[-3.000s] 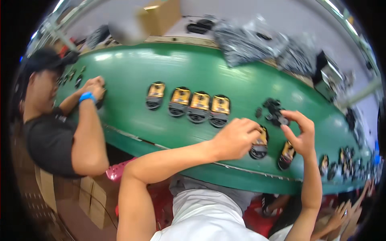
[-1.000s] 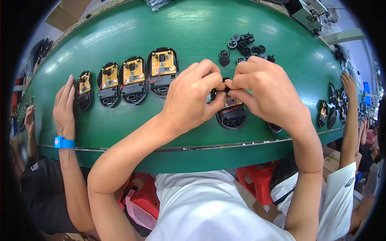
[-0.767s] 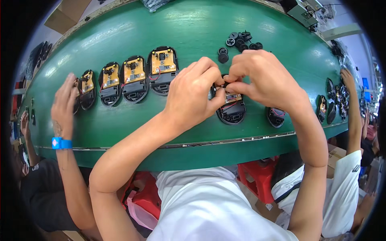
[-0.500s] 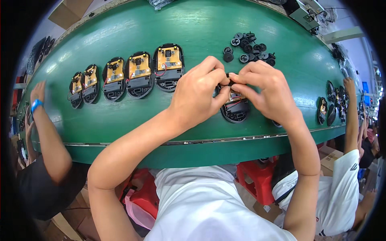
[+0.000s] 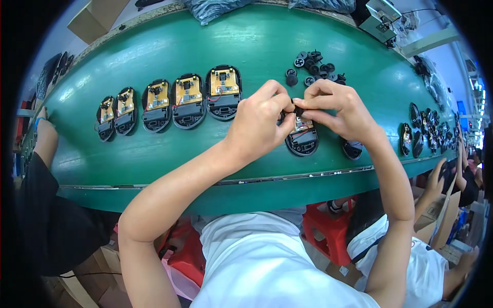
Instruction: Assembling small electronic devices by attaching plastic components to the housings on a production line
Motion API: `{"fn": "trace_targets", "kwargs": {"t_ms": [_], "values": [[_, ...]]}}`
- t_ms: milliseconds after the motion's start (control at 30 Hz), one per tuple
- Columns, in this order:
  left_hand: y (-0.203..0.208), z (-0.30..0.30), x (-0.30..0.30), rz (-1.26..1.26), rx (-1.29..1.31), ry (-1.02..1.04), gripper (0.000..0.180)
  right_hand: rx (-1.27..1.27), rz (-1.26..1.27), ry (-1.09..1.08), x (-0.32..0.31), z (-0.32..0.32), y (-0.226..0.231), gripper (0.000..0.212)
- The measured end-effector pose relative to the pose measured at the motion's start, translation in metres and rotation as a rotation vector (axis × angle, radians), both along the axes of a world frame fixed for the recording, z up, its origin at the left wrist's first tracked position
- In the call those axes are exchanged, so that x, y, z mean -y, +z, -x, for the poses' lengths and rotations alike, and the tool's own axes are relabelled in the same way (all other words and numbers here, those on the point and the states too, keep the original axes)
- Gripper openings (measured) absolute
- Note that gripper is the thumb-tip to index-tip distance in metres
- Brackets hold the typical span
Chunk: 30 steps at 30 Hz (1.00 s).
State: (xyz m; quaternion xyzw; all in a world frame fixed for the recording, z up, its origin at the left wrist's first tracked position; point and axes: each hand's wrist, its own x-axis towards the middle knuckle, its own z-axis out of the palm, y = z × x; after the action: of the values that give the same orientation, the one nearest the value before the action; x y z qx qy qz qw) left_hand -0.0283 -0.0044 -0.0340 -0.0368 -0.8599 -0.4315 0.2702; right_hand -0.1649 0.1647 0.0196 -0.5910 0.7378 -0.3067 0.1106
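Observation:
Over an opened computer mouse [image 5: 303, 143] on the green table, my left hand [image 5: 257, 117] and my right hand [image 5: 343, 109] meet with their fingertips pinched. Between them is a small black part [image 5: 296, 107], mostly covered by the fingers. The mouse has a black shell, and its circuit board is partly hidden under my hands. Beyond my right hand lies a loose pile of black scroll wheels [image 5: 313, 65]. Another black mouse shell [image 5: 353, 149] sits below my right wrist, partly hidden.
Several opened mice [image 5: 224, 93] with tan boards stand in a row to the left. More mouse parts [image 5: 429, 128] cluster at the far right. Co-workers sit on both sides, one with an arm [image 5: 46, 136] at the table's left end. Plastic bags [image 5: 218, 9] lie along the back edge.
My view has shifted slightly. Both hands stay pinched at the same mouse. The left co-worker's arm has drawn back leftward, and the right co-worker's raised arm has come down off the table.

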Motion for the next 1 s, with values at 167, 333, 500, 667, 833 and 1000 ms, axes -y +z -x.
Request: {"fn": "trace_targets", "kwargs": {"t_ms": [167,333,500,667,833,1000], "values": [[-0.001,0.001,0.003,-0.032,0.024,-0.015,0.015,0.134,0.018,-0.079,0.004,-0.014,0.004,0.022],[0.001,0.002,0.003,-0.041,0.029,-0.013,0.015,0.092,0.039,-0.145,0.000,-0.016,0.000,0.021],[0.001,0.004,0.000,-0.054,-0.011,-0.024,0.012,0.061,0.028,-0.054,0.005,-0.005,0.011,0.016],[0.001,0.006,0.000,-0.066,0.022,-0.035,0.012,0.445,-0.259,-0.081,0.016,0.014,0.024,0.014],[-0.003,0.005,0.001,-0.067,-0.008,-0.010,0.011,-0.064,-0.164,-0.052,0.017,-0.011,0.029,0.018],[-0.005,0.007,-0.004,-0.116,-0.006,0.003,0.014,0.062,-0.053,-0.171,0.003,-0.020,0.014,0.015]]}}
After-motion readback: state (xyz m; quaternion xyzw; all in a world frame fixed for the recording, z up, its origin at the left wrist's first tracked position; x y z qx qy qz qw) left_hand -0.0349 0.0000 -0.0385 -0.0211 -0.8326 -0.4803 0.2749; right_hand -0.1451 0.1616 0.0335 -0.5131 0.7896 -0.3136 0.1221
